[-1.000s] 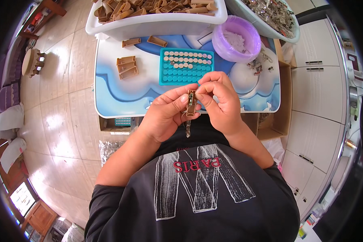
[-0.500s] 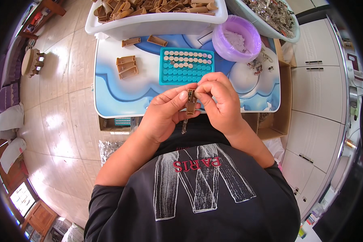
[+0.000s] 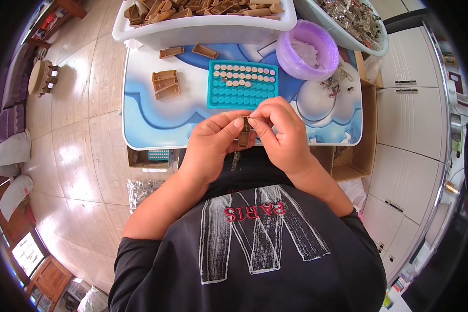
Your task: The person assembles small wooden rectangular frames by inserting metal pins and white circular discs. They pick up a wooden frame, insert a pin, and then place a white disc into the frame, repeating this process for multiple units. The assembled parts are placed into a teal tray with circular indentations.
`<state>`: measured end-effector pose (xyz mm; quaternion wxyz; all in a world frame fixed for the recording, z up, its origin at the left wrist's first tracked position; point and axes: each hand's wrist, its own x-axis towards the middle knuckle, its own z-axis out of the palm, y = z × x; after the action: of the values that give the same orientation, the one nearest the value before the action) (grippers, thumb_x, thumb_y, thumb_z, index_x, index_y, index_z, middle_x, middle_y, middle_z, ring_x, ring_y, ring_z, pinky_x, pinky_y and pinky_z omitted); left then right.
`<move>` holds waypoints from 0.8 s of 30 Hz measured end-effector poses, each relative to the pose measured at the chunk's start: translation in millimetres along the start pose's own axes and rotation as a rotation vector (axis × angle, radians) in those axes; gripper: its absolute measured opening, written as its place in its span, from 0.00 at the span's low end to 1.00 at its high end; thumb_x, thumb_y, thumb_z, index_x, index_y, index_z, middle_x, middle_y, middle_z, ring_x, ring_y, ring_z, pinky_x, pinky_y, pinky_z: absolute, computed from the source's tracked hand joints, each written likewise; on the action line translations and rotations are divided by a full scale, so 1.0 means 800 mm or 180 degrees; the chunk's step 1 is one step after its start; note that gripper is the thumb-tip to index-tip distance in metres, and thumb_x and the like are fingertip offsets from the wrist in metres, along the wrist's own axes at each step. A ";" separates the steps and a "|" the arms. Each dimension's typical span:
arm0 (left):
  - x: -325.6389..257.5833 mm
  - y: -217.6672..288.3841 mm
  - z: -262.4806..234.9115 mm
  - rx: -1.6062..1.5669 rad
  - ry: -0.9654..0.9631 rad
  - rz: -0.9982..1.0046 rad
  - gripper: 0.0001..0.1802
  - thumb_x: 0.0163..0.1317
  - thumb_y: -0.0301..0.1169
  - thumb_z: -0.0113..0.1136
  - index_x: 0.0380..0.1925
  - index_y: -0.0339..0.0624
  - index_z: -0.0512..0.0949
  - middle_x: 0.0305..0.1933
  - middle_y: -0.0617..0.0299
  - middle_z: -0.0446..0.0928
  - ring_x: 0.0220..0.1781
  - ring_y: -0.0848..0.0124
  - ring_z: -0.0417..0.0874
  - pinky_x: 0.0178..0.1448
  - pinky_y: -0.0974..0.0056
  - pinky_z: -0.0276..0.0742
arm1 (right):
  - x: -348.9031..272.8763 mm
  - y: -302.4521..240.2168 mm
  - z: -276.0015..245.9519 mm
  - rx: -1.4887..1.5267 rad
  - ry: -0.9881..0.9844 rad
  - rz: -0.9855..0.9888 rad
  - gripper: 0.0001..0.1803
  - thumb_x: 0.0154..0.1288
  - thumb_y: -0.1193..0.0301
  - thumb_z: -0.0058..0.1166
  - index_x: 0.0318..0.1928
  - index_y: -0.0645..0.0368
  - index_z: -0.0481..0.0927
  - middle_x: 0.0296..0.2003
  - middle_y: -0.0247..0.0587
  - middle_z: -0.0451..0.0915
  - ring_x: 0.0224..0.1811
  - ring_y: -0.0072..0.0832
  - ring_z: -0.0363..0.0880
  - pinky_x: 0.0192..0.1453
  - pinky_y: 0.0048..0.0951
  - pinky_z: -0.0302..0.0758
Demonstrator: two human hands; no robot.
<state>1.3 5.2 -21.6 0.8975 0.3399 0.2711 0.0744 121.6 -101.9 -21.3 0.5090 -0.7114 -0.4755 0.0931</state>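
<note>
My left hand (image 3: 205, 148) grips a small brown plastic casing (image 3: 244, 138) between thumb and fingers, just off the table's near edge. My right hand (image 3: 280, 132) pinches at the casing's upper end with thumb and forefinger; anything tiny between those fingertips is hidden. A thin bundle of what look like wires (image 3: 235, 160) dangles below the casing. Beyond my hands lies a teal tray (image 3: 210, 99) with rows of round cells, its far rows holding pale round pieces. Several more brown casings (image 3: 165, 85) lie at the left of the table, open side up.
A white tub (image 3: 202, 37) heaped with brown casings stands at the table's far side. To its right are a purple bowl (image 3: 325, 65) with white bits and a basket (image 3: 378, 48) of tangled wired parts. Loose wired parts (image 3: 335, 86) lie near the bowl. White cabinets (image 3: 405, 114) line the right.
The casing has tilted a little and its inside shows less. My right fingertips have moved slightly left along its top end. The view has shifted slightly.
</note>
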 end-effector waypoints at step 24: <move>0.006 -0.005 0.011 -0.0035 0.0714 0.0875 0.11 0.67 0.29 0.49 0.46 0.37 0.64 0.48 0.48 0.74 0.49 0.61 0.79 0.50 0.59 0.80 | -0.023 -0.026 0.008 0.0573 -0.0244 0.0991 0.12 0.54 0.80 0.56 0.38 0.60 0.69 0.18 0.36 0.74 0.17 0.23 0.73 0.22 0.25 0.66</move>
<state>10.3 -1.1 -20.6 0.8448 0.3585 0.3201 0.2353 95.7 -111.6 -13.8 0.5315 -0.7240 -0.3684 0.2400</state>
